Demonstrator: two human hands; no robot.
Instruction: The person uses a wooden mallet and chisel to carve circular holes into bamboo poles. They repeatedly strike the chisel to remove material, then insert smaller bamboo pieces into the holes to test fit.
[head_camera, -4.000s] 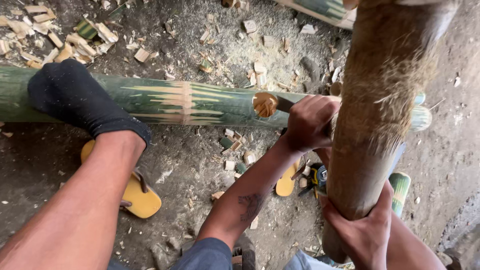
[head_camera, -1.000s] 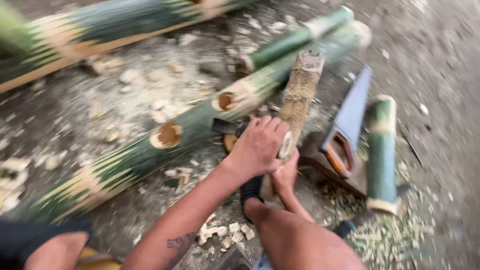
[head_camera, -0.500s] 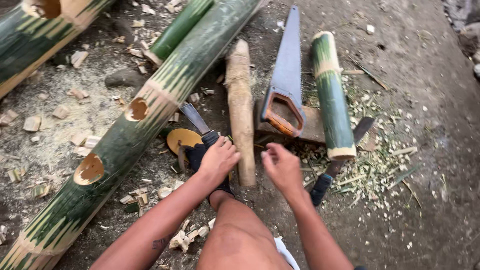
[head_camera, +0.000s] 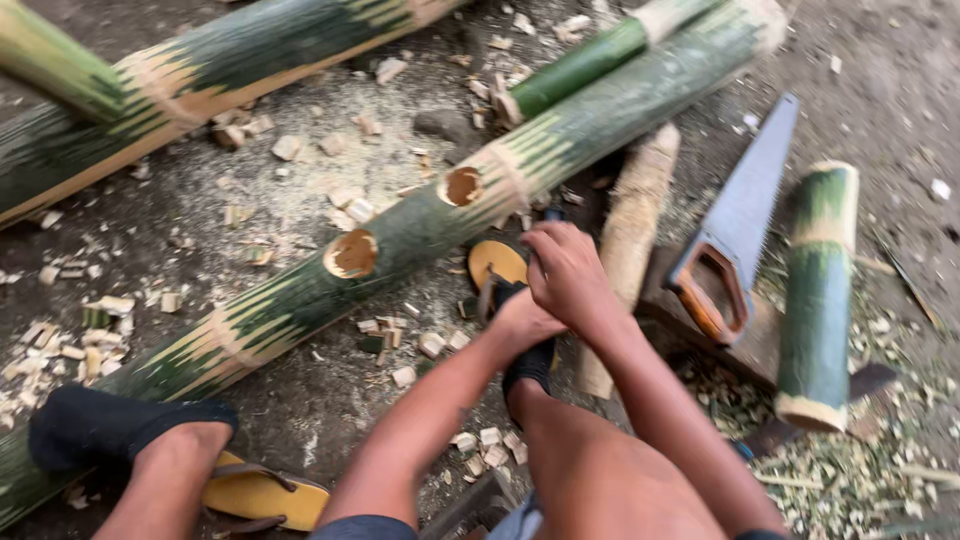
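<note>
I see the long bamboo pole (head_camera: 420, 225) lying slantwise on the dirt floor (head_camera: 300, 410), two holes cut in it. Both hands meet just below it: right hand (head_camera: 570, 275) curled over left hand (head_camera: 515, 320), whether either grip clasps anything I cannot tell. A handsaw (head_camera: 735, 235) lies to the right.

Four long green bamboo poles (head_camera: 420, 225) lie on the ground, one of them showing two cut holes (head_camera: 352, 254). One short bamboo section (head_camera: 818, 295), one pale wooden post (head_camera: 632, 225) and one handsaw (head_camera: 735, 235) lie beside them. Two yellow sandals (head_camera: 262, 495) and two hands (head_camera: 565, 275) are in view.
</note>
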